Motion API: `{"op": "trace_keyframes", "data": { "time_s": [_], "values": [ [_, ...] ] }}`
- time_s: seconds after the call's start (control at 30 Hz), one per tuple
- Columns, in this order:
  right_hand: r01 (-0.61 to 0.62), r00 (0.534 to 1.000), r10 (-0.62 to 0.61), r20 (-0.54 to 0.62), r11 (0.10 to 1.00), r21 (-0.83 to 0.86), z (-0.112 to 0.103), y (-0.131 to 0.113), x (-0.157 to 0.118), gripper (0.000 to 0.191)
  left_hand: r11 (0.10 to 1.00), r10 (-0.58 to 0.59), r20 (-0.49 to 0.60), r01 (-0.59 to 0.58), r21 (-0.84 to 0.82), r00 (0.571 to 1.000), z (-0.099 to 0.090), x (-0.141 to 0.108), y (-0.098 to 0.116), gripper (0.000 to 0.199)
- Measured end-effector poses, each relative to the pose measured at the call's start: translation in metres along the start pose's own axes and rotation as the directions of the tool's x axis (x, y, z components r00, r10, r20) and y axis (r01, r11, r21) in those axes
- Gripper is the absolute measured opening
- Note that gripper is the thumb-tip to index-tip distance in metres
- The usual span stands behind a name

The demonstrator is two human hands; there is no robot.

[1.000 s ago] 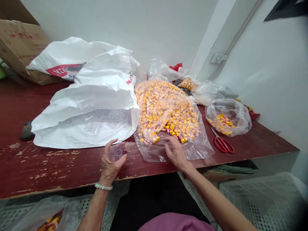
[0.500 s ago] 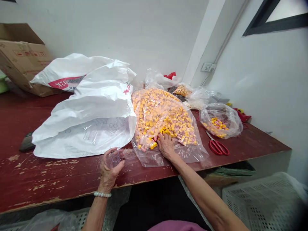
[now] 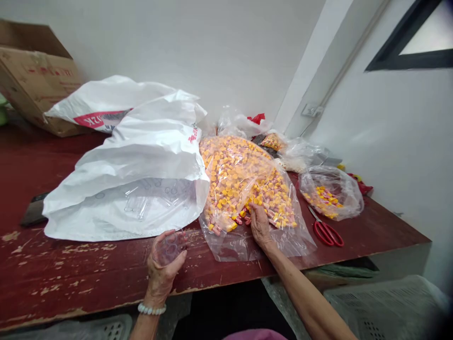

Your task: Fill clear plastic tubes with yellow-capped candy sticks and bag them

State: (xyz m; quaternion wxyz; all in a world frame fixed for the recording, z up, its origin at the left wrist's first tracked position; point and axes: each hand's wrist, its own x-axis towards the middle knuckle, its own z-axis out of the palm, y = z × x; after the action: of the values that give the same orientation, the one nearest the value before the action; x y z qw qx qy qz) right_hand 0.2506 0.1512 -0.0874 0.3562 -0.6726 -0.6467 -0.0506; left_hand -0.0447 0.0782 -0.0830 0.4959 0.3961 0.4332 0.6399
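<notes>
Head cam: at lower ctr-left of frame, a cluster of clear tubes (image 3: 172, 248) is held in the L hand (image 3: 160, 267), fingers & thumb curled round it. Just below & right of frame ctr, the R hand (image 3: 261, 227) is placed at the mouth of a big clear bag (image 3: 230, 249), fingertips bent at the yellow-capped pieces (image 3: 231, 227); whether any is gripped can't be told. Most of that bag is filled w/ these pieces, pinkish-red bodies w/ yellow caps, largely seen thru the film. Left of ctr, a white sack (image 3: 152, 123) is laid w/ mouth toward btm of frame; loose tubes (image 3: 141, 204), also clear, are seen inside. At mid-right, a small clear bag (image 3: 352, 208) is partly filled w/ yellow & pink bits (image 3: 325, 196); red-handled scissors (image 3: 328, 233) are laid just below. At upper left, a cardboard box (image 3: 46, 87) is stood, flap up, contents hidden. Bags, sack, box & scissors are supported by a red table (image 3: 116, 274), paint worn. At btm right, a pale crate (image 3: 382, 311) is partly shown.
</notes>
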Motion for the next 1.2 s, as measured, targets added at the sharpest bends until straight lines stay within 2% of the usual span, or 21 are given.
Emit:
{"op": "trace_keyframes", "data": {
  "time_s": [0.13, 0.2, 0.27, 0.33, 0.4, 0.5, 0.57, 0.67, 0.77, 0.87, 0.93, 1.1, 1.2],
  "values": [
    [-0.122, 0.992, 0.125, -0.020, 0.987, 0.108, -0.012, -0.002, 0.002, 0.036, 0.999, -0.036, 0.003, 0.036, -0.030, 0.999, 0.003, 0.000, 0.004, 0.056],
    [-0.190, 0.981, 0.177, 0.076, 0.949, 0.251, -0.027, -0.011, 0.000, 0.034, 0.998, -0.065, 0.028, 0.066, -0.023, 0.997, 0.006, 0.001, 0.006, 0.055],
    [-0.240, 0.964, 0.172, 0.205, 0.892, 0.382, -0.046, -0.027, -0.006, 0.028, 0.995, -0.094, 0.062, 0.095, -0.026, 0.994, 0.010, 0.000, 0.007, 0.054],
    [-0.210, 0.962, 0.102, 0.254, 0.869, 0.448, -0.063, -0.048, -0.014, 0.021, 0.994, -0.110, 0.116, 0.112, -0.005, 0.987, 0.014, -0.002, 0.007, 0.052],
    [-0.064, 0.970, -0.061, 0.236, 0.871, 0.488, -0.074, -0.072, -0.022, 0.016, 0.992, -0.121, 0.175, 0.114, 0.051, 0.977, 0.018, -0.006, 0.007, 0.051],
    [0.114, 0.945, -0.262, 0.196, 0.826, 0.552, -0.072, -0.102, -0.030, 0.020, 0.977, -0.157, 0.254, 0.113, 0.180, 0.954, 0.026, -0.012, 0.009, 0.050],
    [0.153, 0.927, -0.320, 0.194, 0.797, 0.584, -0.063, -0.111, -0.031, 0.024, 0.960, -0.182, 0.293, 0.105, 0.259, 0.939, 0.032, -0.016, 0.012, 0.051],
    [0.172, 0.885, -0.393, 0.249, 0.774, 0.609, -0.054, -0.110, -0.030, 0.022, 0.951, -0.197, 0.341, 0.094, 0.295, 0.919, 0.043, -0.023, 0.016, 0.054],
    [0.174, 0.821, -0.466, 0.331, 0.756, 0.631, -0.059, -0.103, -0.028, 0.029, 0.960, -0.197, 0.365, 0.103, 0.261, 0.910, 0.053, -0.028, 0.016, 0.056],
    [0.169, 0.810, -0.472, 0.347, 0.755, 0.634, -0.073, -0.096, -0.026, 0.041, 0.967, -0.166, 0.354, 0.082, 0.240, 0.920, 0.060, -0.032, 0.014, 0.056],
    [0.214, 0.792, -0.504, 0.343, 0.757, 0.617, -0.080, -0.092, -0.027, 0.040, 0.969, -0.159, 0.348, 0.078, 0.234, 0.924, 0.063, -0.034, 0.014, 0.055],
    [0.289, 0.674, -0.583, 0.453, 0.773, 0.565, -0.083, -0.085, -0.041, 0.052, 0.971, -0.231, 0.359, 0.192, 0.141, 0.904, 0.070, -0.043, 0.019, 0.057],
    [0.279, 0.677, -0.579, 0.455, 0.773, 0.569, -0.082, -0.085, -0.053, 0.058, 0.967, -0.250, 0.337, 0.253, 0.036, 0.908, 0.075, -0.050, 0.020, 0.058]
  ]
}}
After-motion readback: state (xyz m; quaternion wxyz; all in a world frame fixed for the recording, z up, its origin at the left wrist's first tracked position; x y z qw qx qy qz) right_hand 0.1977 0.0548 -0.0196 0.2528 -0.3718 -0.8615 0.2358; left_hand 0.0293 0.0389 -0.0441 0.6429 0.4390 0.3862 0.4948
